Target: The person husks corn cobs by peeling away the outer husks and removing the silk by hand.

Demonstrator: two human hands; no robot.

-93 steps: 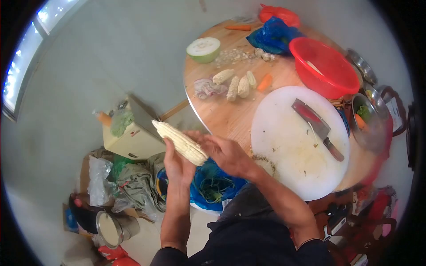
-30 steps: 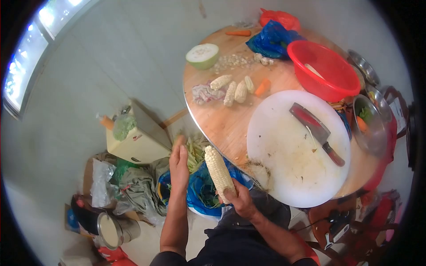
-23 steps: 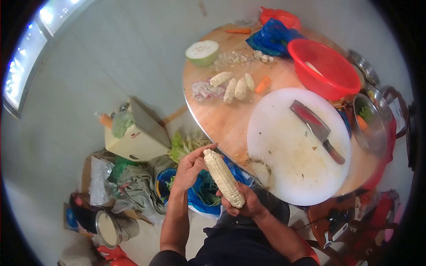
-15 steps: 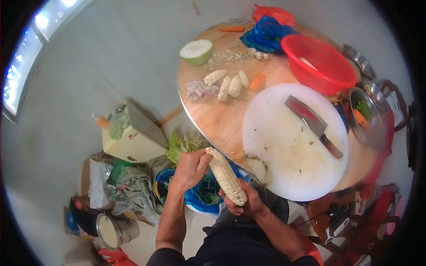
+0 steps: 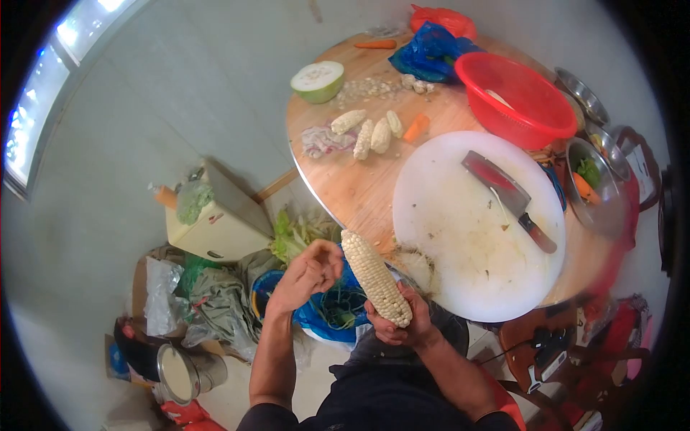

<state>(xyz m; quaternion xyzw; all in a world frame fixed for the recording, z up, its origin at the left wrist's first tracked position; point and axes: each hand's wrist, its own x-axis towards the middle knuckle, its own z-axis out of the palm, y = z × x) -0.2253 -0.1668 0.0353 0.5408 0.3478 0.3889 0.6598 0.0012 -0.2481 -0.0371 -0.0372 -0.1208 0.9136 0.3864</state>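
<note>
Wood tbl (image 5: 348, 188) stands nr R hand (image 5: 419, 325) gripping corn cob (image 5: 373, 276).

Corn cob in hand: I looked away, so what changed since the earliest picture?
The corn cob moved to the person's right and nearer the body. The left hand let go of it; the right hand now grips its lower end. The cleaver stayed on the round white board.

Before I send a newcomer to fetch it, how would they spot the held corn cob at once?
Find the wooden table and the round white board on it. Off the board's lower left in view, the right hand grips the pale corn cob. It alone is in a hand; the cobs on the table lie loose.
</note>
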